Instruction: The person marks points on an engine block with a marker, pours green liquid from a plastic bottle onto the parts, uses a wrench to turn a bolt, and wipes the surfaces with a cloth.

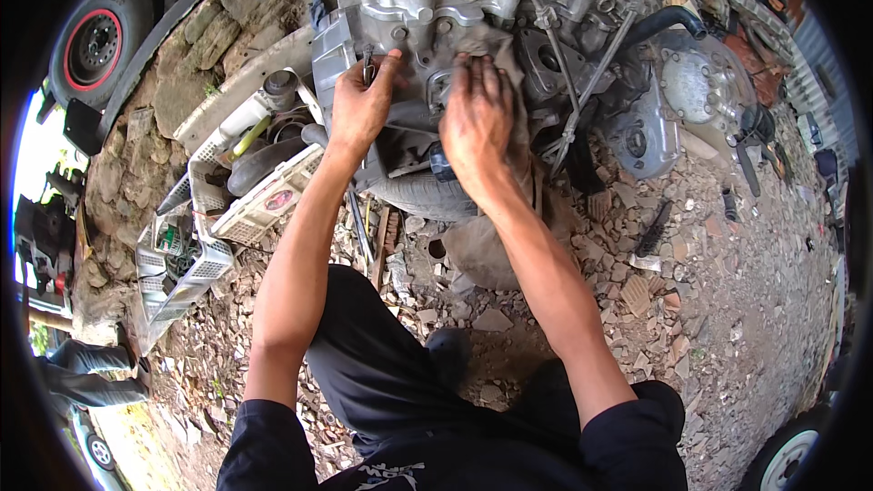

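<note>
In front of me stands a grey metal engine block (436,14) with bolts and round openings. At its left side my left hand (360,109) is closed, thumb up against the casing. A small dark metal piece (367,71) shows between thumb and fingers; its kind I cannot make out. My right hand (476,118) presses a brown-grey rag (515,82) against the front of the block, fingers close together and blackened. Part of the rag hangs down beside the wrist. Below the block lies a tyre (423,195), partly hidden by my right forearm.
White plastic crates (273,195) with parts stand at left by a stone wall (173,82). Metal rods (582,109) lean at the block's right, near a grey metal cover (641,132). Broken tile and rubble cover the ground (673,309). A person's legs (95,373) show far left.
</note>
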### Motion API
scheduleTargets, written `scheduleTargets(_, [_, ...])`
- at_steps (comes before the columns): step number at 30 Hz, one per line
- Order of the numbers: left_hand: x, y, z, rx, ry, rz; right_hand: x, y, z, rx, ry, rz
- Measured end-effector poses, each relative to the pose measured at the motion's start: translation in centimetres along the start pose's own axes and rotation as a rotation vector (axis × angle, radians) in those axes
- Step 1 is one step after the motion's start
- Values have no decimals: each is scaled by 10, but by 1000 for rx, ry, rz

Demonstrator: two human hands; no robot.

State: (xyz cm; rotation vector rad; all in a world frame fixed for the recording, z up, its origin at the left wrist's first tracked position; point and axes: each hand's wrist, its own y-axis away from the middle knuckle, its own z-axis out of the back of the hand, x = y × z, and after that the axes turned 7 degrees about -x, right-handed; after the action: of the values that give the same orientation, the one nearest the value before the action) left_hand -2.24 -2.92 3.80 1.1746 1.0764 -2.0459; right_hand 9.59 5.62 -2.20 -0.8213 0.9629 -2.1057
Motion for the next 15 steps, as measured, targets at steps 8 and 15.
scheduleTargets(8, [-6,-9,10,-82,98,31,19,27,9,-35,-836,2])
scheduleTargets(15, [-15,-2,18,-60,39,-37,-18,16,25,-236,-545,-237])
